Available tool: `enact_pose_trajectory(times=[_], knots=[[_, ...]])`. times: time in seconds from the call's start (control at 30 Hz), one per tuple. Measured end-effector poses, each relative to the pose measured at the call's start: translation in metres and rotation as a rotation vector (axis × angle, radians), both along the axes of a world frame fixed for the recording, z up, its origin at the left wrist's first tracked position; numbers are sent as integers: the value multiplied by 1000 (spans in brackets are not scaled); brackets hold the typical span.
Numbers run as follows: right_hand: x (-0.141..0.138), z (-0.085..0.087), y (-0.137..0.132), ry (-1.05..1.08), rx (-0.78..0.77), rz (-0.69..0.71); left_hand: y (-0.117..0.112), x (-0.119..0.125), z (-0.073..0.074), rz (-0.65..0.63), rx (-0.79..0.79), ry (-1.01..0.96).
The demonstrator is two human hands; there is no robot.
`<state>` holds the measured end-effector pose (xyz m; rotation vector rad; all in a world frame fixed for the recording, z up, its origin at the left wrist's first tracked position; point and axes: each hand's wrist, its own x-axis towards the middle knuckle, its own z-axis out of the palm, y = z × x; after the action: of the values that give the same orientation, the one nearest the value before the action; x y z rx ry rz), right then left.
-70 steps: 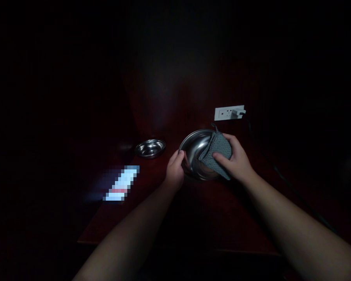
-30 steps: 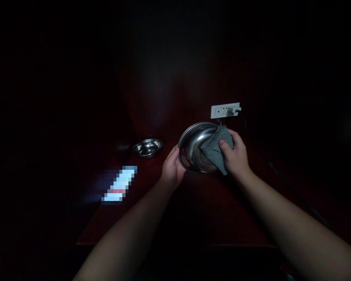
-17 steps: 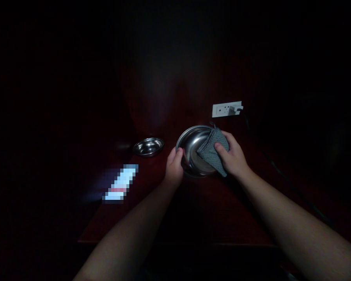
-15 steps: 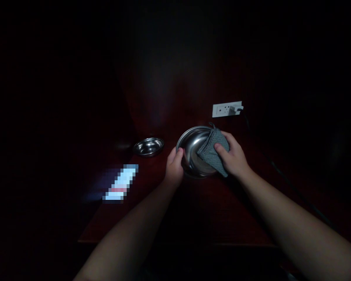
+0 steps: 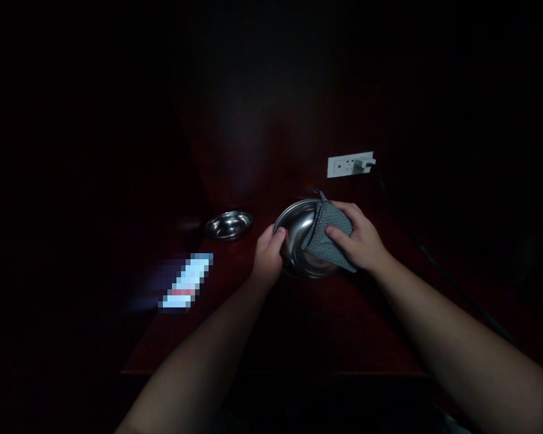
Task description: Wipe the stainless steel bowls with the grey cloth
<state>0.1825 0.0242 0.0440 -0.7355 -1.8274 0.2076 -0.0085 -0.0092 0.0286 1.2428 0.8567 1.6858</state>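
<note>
A shiny steel bowl point(image 5: 295, 232) is held up over the dark red table, tilted so that its inside faces me. My left hand point(image 5: 268, 256) grips its left rim, thumb over the edge and fingers behind. In my right hand point(image 5: 358, 238) is a folded grey-green cloth point(image 5: 328, 232), closed over the bowl's right rim with the thumb on the inner side. The cloth covers the right part of the bowl, and a small loop sticks up from its top corner. The fingers behind the bowl are hidden.
Left of the bowl, a second steel bowl point(image 5: 228, 225) sits on the table point(image 5: 298, 337). Nearer me lies a lit, pixelated rectangle point(image 5: 187, 283). A white wall socket point(image 5: 344, 164) holds a plug, whose dark cable point(image 5: 457, 286) runs down the right side. Surroundings are very dark.
My right hand has shifted slightly left with the cloth, which now lies a little further over the bowl. The left hand keeps its grip on the rim.
</note>
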Motion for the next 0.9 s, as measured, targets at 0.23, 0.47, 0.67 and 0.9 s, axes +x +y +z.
enact_pose_trajectory(times=[0.23,0.47,0.67,0.9], knots=[[-2,-1,1,88,-16,-27,0,2,2,-46,10,-183],[-3,-6,6,218,-96,-88,-3,9,0,-158,47,-420],[-2,-11,12,249,-95,-213,-4,16,-11,-177,-127,-317],[-3,-14,13,190,-172,-141,-2,16,-18,-159,-144,-265]])
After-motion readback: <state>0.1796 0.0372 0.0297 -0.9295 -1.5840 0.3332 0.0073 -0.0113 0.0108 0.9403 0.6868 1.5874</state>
